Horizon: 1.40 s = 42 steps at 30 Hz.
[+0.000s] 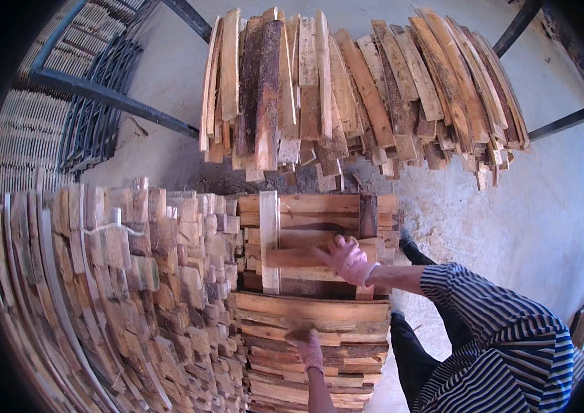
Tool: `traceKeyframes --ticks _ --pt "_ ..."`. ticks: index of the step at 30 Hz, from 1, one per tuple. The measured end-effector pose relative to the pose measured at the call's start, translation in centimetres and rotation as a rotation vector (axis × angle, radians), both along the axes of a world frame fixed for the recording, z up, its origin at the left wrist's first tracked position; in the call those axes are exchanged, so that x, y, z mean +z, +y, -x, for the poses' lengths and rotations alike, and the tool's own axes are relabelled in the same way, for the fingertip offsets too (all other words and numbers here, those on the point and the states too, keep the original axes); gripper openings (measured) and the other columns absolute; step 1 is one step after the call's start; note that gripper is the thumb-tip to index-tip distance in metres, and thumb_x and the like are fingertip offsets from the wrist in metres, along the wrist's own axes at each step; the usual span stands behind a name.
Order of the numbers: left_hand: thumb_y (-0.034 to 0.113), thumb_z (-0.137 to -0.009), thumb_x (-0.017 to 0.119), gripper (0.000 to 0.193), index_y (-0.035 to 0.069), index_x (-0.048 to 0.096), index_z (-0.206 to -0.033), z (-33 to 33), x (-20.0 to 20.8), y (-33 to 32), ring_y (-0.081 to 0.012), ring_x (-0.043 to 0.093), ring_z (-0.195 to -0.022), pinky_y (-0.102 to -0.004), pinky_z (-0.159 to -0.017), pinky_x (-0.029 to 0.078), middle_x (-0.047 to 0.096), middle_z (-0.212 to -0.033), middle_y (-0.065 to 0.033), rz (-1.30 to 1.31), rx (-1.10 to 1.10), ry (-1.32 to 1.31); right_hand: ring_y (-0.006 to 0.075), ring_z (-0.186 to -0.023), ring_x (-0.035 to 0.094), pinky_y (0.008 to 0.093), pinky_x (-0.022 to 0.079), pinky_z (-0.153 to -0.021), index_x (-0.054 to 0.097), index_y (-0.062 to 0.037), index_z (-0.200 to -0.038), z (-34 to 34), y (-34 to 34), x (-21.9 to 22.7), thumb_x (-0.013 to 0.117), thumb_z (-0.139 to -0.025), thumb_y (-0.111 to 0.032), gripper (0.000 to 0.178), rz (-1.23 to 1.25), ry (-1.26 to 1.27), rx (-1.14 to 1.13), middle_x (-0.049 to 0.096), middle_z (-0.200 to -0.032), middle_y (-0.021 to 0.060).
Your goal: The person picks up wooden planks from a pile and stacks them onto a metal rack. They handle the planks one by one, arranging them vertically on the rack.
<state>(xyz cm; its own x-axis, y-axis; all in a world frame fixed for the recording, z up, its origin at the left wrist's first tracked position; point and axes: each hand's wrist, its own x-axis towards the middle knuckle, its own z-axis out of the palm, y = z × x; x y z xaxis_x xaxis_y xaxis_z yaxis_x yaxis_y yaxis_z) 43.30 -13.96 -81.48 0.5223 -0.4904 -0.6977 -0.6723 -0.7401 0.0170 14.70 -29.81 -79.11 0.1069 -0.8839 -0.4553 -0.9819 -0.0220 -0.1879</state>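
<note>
My right hand [350, 261], in a pink glove, is over a short brown board [290, 257] in the stack in front of me. Its fingers curl around the board, with some blur at the fingertips. The board lies across a pale upright strip [270, 227]; a darker strip [368, 215] stands at the stack's other side. Lower down, my left hand [308, 349], also gloved in pink, hovers over or touches the layered boards [319, 313]. Motion smears its fingers, so its grip is unclear.
A tall stack of rough wood pieces [130, 268] adjoins on the left. Beyond lies a broad pile of loose slats [367, 89], some with bark. Dark metal bars [113, 98] flank that pile. Dark racks [96, 103] and stacked slats [27, 138] stand at the far left.
</note>
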Motion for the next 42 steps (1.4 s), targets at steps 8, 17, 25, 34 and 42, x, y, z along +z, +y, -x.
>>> traceKeyframes --ticks 8,17,25,34,42 --pt "0.050 -0.091 0.067 0.090 0.006 0.024 -0.157 15.4 12.4 -23.9 -0.0483 0.022 -0.147 -0.0557 -0.121 0.018 0.019 -0.160 -0.0321 0.932 -0.485 0.163 0.0356 -0.119 0.055 0.0502 0.049 -0.093 0.032 -0.0322 -0.156 5.2 -4.9 3.3 0.056 -0.094 -0.017 0.068 -0.230 -0.260 0.139 0.060 -0.126 0.0162" --pt "0.069 -0.068 0.078 0.131 0.011 0.006 -0.161 28.3 13.3 -50.3 -0.0493 0.021 -0.148 -0.0568 -0.119 0.021 0.017 -0.159 -0.0343 0.559 -0.840 -0.217 0.0440 -0.118 0.054 0.0514 0.047 -0.097 0.036 -0.0278 -0.153 17.2 -8.4 3.6 0.070 -0.085 -0.031 0.076 -0.157 -0.596 -0.126 0.056 -0.125 0.0249" --pt "0.030 -0.071 0.089 0.106 0.008 0.030 -0.156 28.1 13.5 -49.3 -0.0396 0.047 -0.137 -0.0400 -0.113 0.039 0.045 -0.150 -0.0251 0.825 -0.610 0.152 0.0408 -0.130 0.048 0.0473 0.041 -0.109 0.032 -0.0256 -0.155 24.6 -5.5 8.2 0.074 -0.082 -0.039 0.085 -0.157 -0.836 -0.419 0.051 -0.139 0.0224" --pt "0.032 -0.082 0.073 0.084 0.001 0.033 -0.149 31.1 12.8 -50.0 -0.0401 0.055 -0.127 -0.0422 -0.108 0.044 0.054 -0.139 -0.0269 0.612 -0.701 -0.141 0.0306 -0.134 0.049 0.0379 0.041 -0.111 0.029 -0.0122 -0.157 24.7 -11.2 11.1 0.078 -0.082 -0.028 0.091 0.154 -1.258 -0.625 0.049 -0.145 0.0210" --pt "0.025 -0.086 0.073 0.070 -0.001 0.040 -0.142 36.7 22.7 -34.0 -0.0363 0.068 -0.098 -0.0446 -0.090 0.053 0.068 -0.116 -0.0207 0.284 -0.098 0.713 0.0364 -0.134 0.049 0.0404 0.040 -0.112 0.022 -0.0126 -0.159 25.9 -20.8 12.8 0.075 -0.083 -0.056 0.102 0.291 -1.194 -0.766 0.051 -0.142 0.0288"
